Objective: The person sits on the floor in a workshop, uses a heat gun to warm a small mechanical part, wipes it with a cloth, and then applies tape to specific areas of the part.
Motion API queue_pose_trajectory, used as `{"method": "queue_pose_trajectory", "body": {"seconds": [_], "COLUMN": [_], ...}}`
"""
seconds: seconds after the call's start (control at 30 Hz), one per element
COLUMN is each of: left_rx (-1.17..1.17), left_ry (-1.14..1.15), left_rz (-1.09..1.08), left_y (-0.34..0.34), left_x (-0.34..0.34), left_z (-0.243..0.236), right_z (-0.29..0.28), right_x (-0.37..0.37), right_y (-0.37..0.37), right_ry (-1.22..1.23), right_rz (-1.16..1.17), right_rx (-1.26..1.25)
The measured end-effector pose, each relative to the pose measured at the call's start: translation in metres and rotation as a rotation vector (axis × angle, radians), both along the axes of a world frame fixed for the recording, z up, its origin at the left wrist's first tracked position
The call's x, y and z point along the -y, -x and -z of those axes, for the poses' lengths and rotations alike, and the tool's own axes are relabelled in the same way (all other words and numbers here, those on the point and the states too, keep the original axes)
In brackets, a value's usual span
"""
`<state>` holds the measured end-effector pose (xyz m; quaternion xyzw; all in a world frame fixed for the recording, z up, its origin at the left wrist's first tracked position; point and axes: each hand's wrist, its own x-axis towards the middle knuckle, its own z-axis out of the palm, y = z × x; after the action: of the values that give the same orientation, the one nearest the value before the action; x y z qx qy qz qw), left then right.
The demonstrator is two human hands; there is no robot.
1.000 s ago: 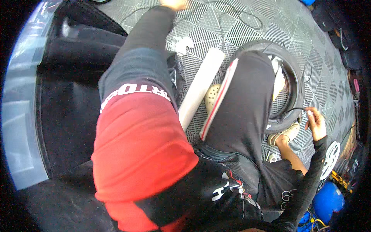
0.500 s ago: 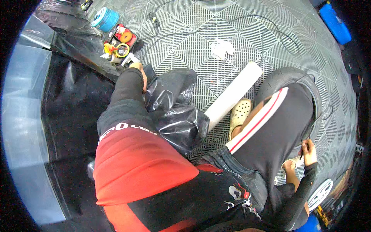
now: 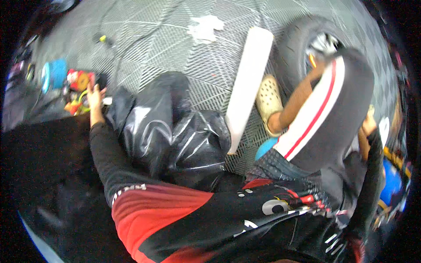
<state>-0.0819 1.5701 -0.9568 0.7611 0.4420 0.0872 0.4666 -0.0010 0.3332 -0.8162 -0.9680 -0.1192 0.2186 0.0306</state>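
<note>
My left hand (image 3: 95,97) is open with its fingers apart, reaching over a cluster of small things on the left. Under and beside it lie a red case (image 3: 79,80) with an orange-brown disc on it, a yellow ring-shaped roll (image 3: 81,97) and an orange object (image 3: 71,106). Crumpled black plastic sheeting (image 3: 151,118) spreads just right of that hand. On the far right, beyond my bent knee, my right hand (image 3: 369,123) hangs low beside my leg. Its fingers are partly hidden and blurred, so what it holds, if anything, does not show.
A long white roll (image 3: 249,79) lies by my cream clog (image 3: 269,100). Beyond my knee rests a black tyre (image 3: 293,52). White crumpled paper or cloth (image 3: 205,29) and a dark cable (image 3: 151,31) lie on the grey grid floor. A blue cylinder (image 3: 55,74) stands at the left.
My view has shifted, and the things on the floor appear elsewhere in it. My left hand has spread its fingers over the small things. The right hand has moved away from the tyre's edge.
</note>
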Motion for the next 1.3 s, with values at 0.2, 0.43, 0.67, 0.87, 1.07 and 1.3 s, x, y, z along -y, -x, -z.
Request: {"method": "queue_pose_trajectory", "body": {"seconds": [0.2, 0.43, 0.67, 0.87, 1.07, 1.3], "left_rx": [-0.269, -0.167, -0.172, -0.209, -0.087, -0.118], "left_ry": [-0.154, -0.045, -0.161, -0.44, 0.07, -0.078], "left_rz": [0.196, 0.207, 0.42, 0.651, 0.55, 0.843], "left_y": [-0.034, -0.036, -0.115, -0.18, -0.206, -0.113], "left_x": [0.017, 0.047, 0.112, 0.144, 0.258, 0.265], "left_z": [0.013, 0.007, 0.011, 0.042, -0.004, -0.062], "right_z": [-0.021, -0.005, -0.021, 0.002, 0.011, -0.041], "right_x": [-0.022, -0.062, -0.143, -0.148, -0.163, -0.202], "right_y": [0.02, 0.028, 0.038, 0.061, 0.067, 0.005], "right_ry": [-0.157, -0.105, -0.377, -0.559, -0.595, -0.743], "right_rz": [0.128, 0.023, 0.375, 0.476, 0.476, 0.622], "right_rx": [-0.108, -0.086, -0.484, -0.575, -0.672, -0.72]}}
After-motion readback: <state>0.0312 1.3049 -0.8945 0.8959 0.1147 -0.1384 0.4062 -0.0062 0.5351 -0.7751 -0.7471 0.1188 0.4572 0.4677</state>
